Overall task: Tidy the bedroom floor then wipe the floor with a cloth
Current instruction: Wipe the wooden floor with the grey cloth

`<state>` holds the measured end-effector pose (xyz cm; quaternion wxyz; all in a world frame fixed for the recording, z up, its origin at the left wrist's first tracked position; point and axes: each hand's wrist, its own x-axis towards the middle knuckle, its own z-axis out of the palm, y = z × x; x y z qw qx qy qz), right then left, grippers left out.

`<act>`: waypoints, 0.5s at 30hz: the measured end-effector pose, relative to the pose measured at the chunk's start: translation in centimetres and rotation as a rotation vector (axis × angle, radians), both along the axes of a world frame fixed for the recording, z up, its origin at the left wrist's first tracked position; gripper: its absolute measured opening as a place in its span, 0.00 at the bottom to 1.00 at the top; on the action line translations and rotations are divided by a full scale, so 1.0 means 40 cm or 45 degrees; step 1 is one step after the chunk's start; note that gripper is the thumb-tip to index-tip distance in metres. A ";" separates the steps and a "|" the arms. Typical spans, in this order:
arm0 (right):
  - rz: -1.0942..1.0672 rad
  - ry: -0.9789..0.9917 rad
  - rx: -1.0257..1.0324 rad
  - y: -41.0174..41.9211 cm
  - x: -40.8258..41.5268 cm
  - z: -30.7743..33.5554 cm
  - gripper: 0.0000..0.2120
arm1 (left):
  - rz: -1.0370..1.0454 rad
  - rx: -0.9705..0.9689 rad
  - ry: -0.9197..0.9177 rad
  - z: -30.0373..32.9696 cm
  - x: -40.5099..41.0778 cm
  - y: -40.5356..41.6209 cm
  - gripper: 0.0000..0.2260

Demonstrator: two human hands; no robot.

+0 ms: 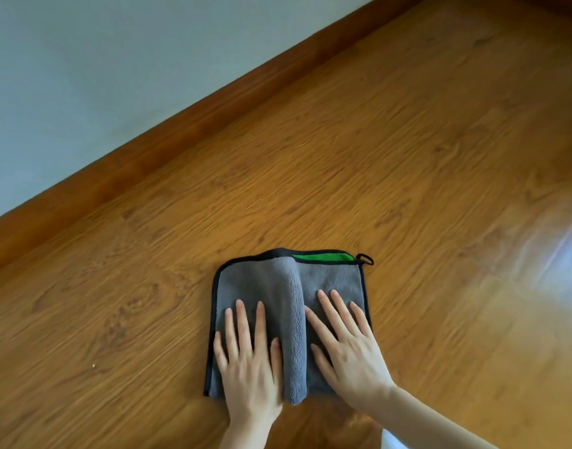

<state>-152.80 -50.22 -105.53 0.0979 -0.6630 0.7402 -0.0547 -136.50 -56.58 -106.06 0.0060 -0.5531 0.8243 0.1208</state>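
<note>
We press a grey cloth (313, 280) flat on the wooden floor (407, 157) near the skirting (181, 124). Left hand (249, 367) and right hand (349, 354) lie flat, fingers straight and spread, either side of a raised fold.

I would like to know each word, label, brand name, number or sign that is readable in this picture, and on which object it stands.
There is no readable text in this view.
Grey cloth: no print; its black loop carries no tag.
Wooden floor, skirting board and wall: no writing or sign.
Left hand and right hand press flat on the cloth and could hide something beneath.
</note>
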 end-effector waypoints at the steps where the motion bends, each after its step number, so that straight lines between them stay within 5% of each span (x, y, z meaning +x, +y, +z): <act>1: 0.027 -0.002 -0.007 0.018 -0.002 -0.001 0.25 | -0.012 0.013 0.008 0.002 0.001 0.018 0.26; 15: -0.020 0.033 0.034 -0.178 -0.127 0.010 0.25 | -0.243 -0.138 -0.059 -0.007 -0.064 -0.229 0.25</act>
